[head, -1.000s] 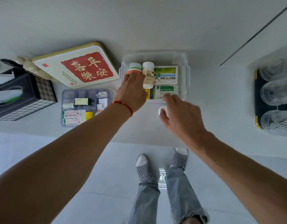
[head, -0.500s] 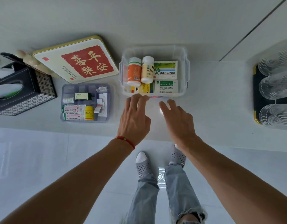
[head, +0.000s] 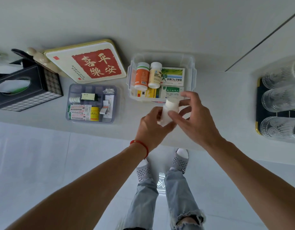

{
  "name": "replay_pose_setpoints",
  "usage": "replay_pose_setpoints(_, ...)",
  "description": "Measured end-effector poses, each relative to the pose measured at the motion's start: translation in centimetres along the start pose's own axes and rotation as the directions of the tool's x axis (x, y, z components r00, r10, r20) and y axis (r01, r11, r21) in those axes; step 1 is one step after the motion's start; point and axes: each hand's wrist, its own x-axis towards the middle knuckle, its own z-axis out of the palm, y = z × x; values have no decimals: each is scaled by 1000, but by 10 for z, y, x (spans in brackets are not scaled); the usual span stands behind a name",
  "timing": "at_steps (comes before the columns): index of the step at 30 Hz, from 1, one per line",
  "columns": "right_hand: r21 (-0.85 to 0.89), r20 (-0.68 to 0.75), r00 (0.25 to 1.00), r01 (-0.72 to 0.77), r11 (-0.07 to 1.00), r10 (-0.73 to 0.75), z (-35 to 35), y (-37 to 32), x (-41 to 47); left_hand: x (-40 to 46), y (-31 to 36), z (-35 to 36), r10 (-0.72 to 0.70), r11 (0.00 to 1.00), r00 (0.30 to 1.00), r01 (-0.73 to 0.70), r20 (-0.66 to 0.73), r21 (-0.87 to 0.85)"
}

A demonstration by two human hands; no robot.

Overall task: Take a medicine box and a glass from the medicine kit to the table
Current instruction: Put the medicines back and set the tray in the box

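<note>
Here, my left hand (head: 153, 125) curls its grip around a small white medicine bottle (head: 169, 112) held above the desk (head: 218, 97), just in front of the open medicine kit (head: 192, 75). Its long axis tilts toward the kit. My right hand (head: 193, 120) pinches it from the right. The glasses (head: 279, 100) lie well apart, nearer my right.

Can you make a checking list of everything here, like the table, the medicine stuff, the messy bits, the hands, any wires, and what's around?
Surface: white table, holding all items.
Job's things: white bottle held above the table edge; clear kit with bottles and boxes; glasses on a black tray.
Clutter: lidded tray of small medicines; red-character tin; tissue box.
Hands: left hand grips the bottle; right hand pinches it.
Cables: nothing seen.
Surroundings: white wall, pale floor, person's legs.
</note>
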Motion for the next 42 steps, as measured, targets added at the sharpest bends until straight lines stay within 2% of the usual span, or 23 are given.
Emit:
replay_pose_setpoints(2,51,43,997,-66,996,64,-2,-10,10,11,11,-9,-9,998,999,7,-35,-67)
replay_pose_setpoints(4,100,89,989,-131,986,122,-6,-19,25,25,23,-18,-8,996,1000,8,-5,-89)
replay_pose_setpoints(6,108,53,984,-172,979,167,-11,-27,44,36,31,-26,14,997,1000,-12,23,-81)
replay_pose_setpoints(10,-117,-83,964,-263,958,254,-11,-41,95,50,29,-44,1,1000,993,-4,-115,-22)
replay_pose_setpoints(12,-224,-78,956,-292,930,281,-4,-45,116,51,24,-51,-19,1000,987,19,-157,-3)
replay_pose_setpoints(15,-333,-31,965,-257,907,262,11,-42,134,44,14,-54,-42,999,988,43,-151,4)
replay_pose_setpoints(20,-294,-43,951,-305,906,306,23,-31,149,35,-1,-56,-66,997,981,71,-184,19)
replay_pose_setpoints(24,-293,-18,955,-289,912,296,21,-25,148,31,-5,-56,-66,997,979,71,-195,19)
replay_pose_setpoints(28,-215,14,944,-319,923,330,16,-18,139,26,-3,-52,-59,997,975,67,-213,31)
replay_pose_setpoints(32,-215,33,956,-276,937,290,10,-16,128,20,2,-50,-62,997,971,72,-232,32)
replay_pose_setpoints(37,-109,-16,981,-194,975,194,1,-30,105,15,12,-62,-26,996,972,45,-233,77)
replay_pose_setpoints(40,-38,-103,994,-44,998,40,8,-54,83,10,7,-82,-30,995,958,57,-284,87)
replay_pose_setpoints(42,24,-109,990,87,996,-84,21,-73,64,8,-6,-99,-52,990,940,92,-338,104)
